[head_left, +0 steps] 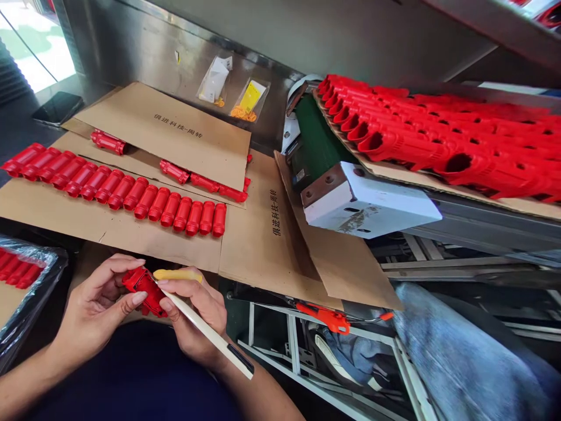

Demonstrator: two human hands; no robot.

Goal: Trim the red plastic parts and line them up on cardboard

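My left hand grips a hollow red plastic part close to my body, thumb and fingers closed around its left end. My right hand is closed on a slim white pen-like tool with a black section near its rear end. The tool's front tip meets the red part's right side, but its exact shape is hidden. A yellow finger cot appears to cover one right-hand finger. The right thumb rests against the red part. Beyond both hands, a row of similar red parts lies on cardboard.
A cardboard sheet covers more red parts. Behind it lie a phone and plastic bags. At right, a conveyor bears stacked red parts. A plastic-lined bin stands left; red-handled pliers sit below the table edge.
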